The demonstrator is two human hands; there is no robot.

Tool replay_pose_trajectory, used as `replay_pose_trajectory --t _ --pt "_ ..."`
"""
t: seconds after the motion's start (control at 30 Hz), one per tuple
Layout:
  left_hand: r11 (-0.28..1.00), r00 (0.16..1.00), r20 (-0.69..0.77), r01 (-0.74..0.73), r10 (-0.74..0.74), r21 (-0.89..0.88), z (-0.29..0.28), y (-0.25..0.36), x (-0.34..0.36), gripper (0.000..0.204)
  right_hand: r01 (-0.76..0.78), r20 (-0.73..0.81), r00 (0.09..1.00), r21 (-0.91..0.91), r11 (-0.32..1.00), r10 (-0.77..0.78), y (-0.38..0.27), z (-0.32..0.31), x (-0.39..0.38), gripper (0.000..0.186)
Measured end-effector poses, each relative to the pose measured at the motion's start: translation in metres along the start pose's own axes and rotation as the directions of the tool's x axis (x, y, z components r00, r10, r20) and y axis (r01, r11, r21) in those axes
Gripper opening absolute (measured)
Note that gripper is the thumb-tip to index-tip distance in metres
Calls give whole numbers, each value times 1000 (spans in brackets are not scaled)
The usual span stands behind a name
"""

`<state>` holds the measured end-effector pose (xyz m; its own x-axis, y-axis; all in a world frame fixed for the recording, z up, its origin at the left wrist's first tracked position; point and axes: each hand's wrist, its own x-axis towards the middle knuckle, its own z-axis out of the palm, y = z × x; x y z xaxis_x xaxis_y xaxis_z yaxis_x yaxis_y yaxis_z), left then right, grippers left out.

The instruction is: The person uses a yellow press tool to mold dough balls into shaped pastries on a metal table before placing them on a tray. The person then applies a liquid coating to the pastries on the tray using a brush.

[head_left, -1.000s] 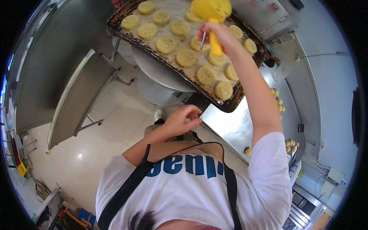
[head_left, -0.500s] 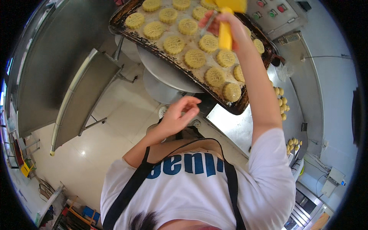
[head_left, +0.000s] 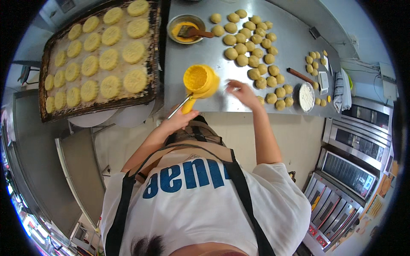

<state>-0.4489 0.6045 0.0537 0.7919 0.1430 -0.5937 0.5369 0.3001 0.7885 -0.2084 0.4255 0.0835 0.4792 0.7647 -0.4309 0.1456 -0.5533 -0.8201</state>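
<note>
A yellow mooncake mold with a handle and a metal lever is in my left hand. Its round, hollow mouth tilts up, above the near edge of the steel table. Just right of the mold, my right hand is raised with its fingers partly stretched and nothing visible in them. Somewhat smeared by motion, it is close to the near dough balls, which lie in loose rows across the table. To the left, stamped round mooncakes stand in rows on a dark baking tray.
A metal bowl of yellow liquid holds a brush with a wooden handle. Right on the steel table are a bowl of white powder, a wooden rolling pin, a small scale and folded cloths. Ovens stand farther right.
My view has turned right, from the tray to the table. The mold has passed from my right hand to my left and come away from the tray. My right hand is now beside it.
</note>
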Motion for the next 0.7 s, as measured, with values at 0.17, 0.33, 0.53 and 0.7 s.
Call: replay_pose_trajectory --t 0.17,0.33,0.53,0.7 --pt "908 980 -174 -12 93 418 -10 -55 29 33 -542 -738 562 -669 509 -373 131 -54 6 52" --pt "859 948 -273 0 162 512 -10 -75 24 37 -413 -693 664 -654 633 -282 145 -39 -3 52" --pt "869 964 -246 35 101 494 -12 -75 30 38 122 -558 719 689 714 415 130 -37 -13 43" --pt "875 977 -170 -32 129 483 -21 -83 29 40 130 -91 971 977 -168 219 46 15 -6 36"
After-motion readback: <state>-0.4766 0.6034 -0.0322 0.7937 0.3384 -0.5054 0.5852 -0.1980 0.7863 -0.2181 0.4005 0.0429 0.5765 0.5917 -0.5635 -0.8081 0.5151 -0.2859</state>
